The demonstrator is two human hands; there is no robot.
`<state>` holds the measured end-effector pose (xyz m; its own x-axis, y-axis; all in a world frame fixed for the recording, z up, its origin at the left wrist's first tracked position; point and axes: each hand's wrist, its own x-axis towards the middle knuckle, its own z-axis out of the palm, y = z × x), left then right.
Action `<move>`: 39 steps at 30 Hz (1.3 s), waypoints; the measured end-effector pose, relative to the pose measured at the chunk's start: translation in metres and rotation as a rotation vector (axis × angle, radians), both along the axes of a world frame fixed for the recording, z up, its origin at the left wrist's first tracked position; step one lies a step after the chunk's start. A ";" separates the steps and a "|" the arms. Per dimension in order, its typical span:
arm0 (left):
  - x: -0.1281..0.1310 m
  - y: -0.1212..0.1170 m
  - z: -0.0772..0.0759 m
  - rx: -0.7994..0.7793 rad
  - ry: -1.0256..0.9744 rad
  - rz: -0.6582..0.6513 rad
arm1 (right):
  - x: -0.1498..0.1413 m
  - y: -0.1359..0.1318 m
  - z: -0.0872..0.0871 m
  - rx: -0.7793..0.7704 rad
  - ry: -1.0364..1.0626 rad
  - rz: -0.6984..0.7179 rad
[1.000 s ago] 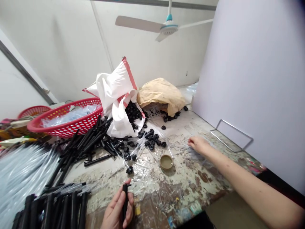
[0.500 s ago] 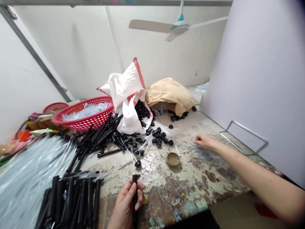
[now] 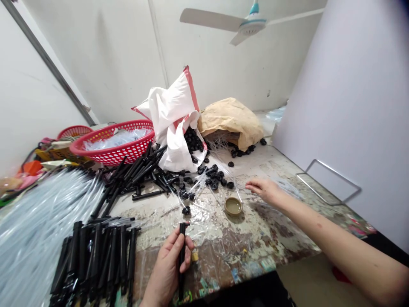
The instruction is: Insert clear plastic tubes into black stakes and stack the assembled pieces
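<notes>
The left hand is gripping the black tube between closed thumb and fingers above the table's near edge, while the right hand is hovering palm-down, fingers slightly curled, beyond the small bowl; whether it is holding anything cannot be told. Bare tabletop is separating the hands, and the tube's long axis is running near-upright in view, side nub pointing right.
</notes>
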<state>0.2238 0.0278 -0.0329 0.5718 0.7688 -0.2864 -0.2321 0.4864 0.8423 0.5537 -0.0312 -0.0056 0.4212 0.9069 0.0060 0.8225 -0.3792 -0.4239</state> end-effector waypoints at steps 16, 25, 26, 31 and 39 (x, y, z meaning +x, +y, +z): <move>0.000 -0.001 -0.001 0.084 0.058 -0.052 | -0.060 -0.003 0.011 0.093 -0.470 0.395; 0.000 -0.008 -0.001 0.111 0.027 0.036 | -0.106 -0.016 0.028 0.162 0.357 0.250; 0.000 -0.010 -0.001 0.114 0.021 0.047 | -0.118 -0.016 0.029 0.142 0.454 0.263; -0.005 -0.022 0.007 0.100 0.009 0.116 | -0.165 -0.012 0.028 0.186 0.572 0.355; -0.014 -0.032 0.024 0.080 0.010 0.086 | -0.175 -0.005 0.020 0.236 0.498 0.469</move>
